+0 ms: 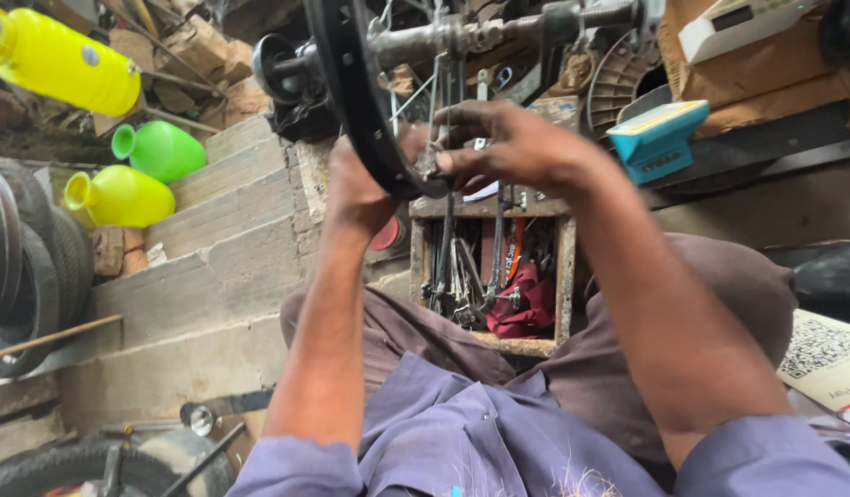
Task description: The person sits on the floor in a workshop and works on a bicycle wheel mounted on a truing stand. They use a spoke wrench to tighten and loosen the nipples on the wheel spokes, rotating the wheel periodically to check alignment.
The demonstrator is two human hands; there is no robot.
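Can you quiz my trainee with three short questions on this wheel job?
1. True or false: both hands are on the black wheel rim.
2. What lies in the wooden tool box below the wheel? A) a dark red cloth and metal tools B) green funnels C) a tyre
3. Fill in: the right hand pinches at the ____ near the rim.

Key: 1 true, the left hand grips it from behind; 2 A; 3 spokes.
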